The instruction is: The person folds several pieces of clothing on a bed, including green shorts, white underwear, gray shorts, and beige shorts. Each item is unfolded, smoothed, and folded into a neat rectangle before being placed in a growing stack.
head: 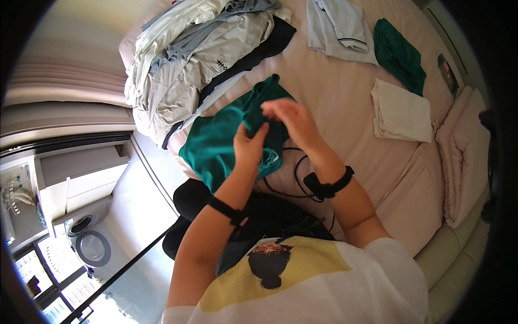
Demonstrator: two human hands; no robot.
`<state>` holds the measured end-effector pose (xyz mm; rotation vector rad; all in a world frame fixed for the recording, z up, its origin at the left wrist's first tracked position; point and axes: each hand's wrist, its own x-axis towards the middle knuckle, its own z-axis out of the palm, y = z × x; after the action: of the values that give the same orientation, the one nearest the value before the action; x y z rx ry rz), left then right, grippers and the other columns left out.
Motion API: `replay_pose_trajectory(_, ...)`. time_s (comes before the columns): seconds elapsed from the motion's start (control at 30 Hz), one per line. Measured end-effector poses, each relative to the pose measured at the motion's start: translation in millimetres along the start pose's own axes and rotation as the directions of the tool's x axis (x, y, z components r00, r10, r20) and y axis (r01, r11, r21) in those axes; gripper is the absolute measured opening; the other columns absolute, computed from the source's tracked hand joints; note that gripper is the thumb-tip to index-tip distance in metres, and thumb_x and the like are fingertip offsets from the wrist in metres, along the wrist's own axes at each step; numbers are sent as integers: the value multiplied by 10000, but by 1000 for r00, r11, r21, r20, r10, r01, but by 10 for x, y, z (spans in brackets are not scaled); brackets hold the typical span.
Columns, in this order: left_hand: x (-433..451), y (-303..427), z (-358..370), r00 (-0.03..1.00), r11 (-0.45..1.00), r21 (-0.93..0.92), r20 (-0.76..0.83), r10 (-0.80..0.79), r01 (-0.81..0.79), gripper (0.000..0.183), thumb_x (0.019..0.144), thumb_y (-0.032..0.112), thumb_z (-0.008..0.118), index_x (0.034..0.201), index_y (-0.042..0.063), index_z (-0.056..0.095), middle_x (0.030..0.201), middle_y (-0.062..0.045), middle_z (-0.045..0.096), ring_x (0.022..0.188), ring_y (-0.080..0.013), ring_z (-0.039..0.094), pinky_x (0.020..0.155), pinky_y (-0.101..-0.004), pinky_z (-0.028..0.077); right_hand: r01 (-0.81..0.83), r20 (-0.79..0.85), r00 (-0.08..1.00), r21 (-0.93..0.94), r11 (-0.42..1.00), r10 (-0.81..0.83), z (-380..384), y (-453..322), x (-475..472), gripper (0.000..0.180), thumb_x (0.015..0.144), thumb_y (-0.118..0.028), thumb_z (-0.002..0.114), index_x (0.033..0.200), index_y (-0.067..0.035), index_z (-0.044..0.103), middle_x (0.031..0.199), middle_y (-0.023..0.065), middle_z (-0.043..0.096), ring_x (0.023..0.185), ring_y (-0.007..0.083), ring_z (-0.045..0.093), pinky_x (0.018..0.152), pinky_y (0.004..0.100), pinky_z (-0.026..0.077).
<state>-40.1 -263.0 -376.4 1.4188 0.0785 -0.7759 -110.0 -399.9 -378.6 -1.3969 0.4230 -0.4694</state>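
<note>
A dark green garment [214,141] is spread partly folded on the bed in front of me, with a gathered edge standing up near its far end. My left hand [247,150] grips the fabric between thumb and fingers. Just to the right, my right hand [293,121] is over the same garment, its fingers bent and blurred; whether it pinches the cloth cannot be made out. Close to my left wrist, a lighter green piece with a whitish patch [270,158] shows at the garment's near edge.
A heap of grey, white and black clothes [174,89] lies at the far left of the bed [332,97]. Folded grey [340,32], green [398,54] and cream [400,111] garments lie to the right, near a phone-like object [447,73] and folded pink bedding [463,158]. A black cable [297,170] loops beside my right forearm.
</note>
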Motion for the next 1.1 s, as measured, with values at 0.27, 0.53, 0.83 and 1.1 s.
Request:
replay_pose_trajectory(0.27, -653, 887, -1742, 999, 895, -443, -28, 40, -48, 410, 1013, 256, 550, 1359, 38, 534, 1346, -136, 616, 1217, -286, 599, 1076, -463, 460, -270, -207, 962, -627, 731, 178, -388, 589, 269, 504, 868, -350, 750, 1175, 30, 629, 1122, 204, 687, 1012, 304, 673, 863, 362, 531)
replay_pose_trajectory(0.53, -1572, 1487, -3167, 766, 740, -367, -566, 304, -564, 580, 951, 353, 595, 1433, 50, 487, 1473, -195, 497, 1343, -388, 476, 1131, -583, 366, -193, -200, 962, -24, 981, 185, -527, 437, 209, 354, 926, -261, 712, 1143, 18, 682, 991, 72, 702, 883, 141, 637, 803, 274, 507)
replay_pose_trajectory(0.83, -898, 1228, -2681, 842, 843, -294, -456, 290, -450, 546, 884, 337, 655, 1338, 50, 558, 1336, -162, 598, 1224, -357, 566, 1038, -562, 461, -264, -305, 926, -105, 959, 222, -1040, 559, -108, 307, 964, -230, 687, 1153, 12, 677, 1027, 41, 696, 917, 120, 630, 820, 264, 508)
replay_pose_trajectory(1.1, -1, 205, -173, 700, 436, 624, 267, 662, -649, 518, 814, 33, 697, 1278, 21, 469, 1110, -164, 546, 1050, -303, 577, 895, -393, 498, -321, -229, 904, 193, 927, 361, -1118, 733, -211, 308, 963, -232, 689, 1158, 5, 668, 1010, 20, 688, 877, 112, 624, 788, 246, 502)
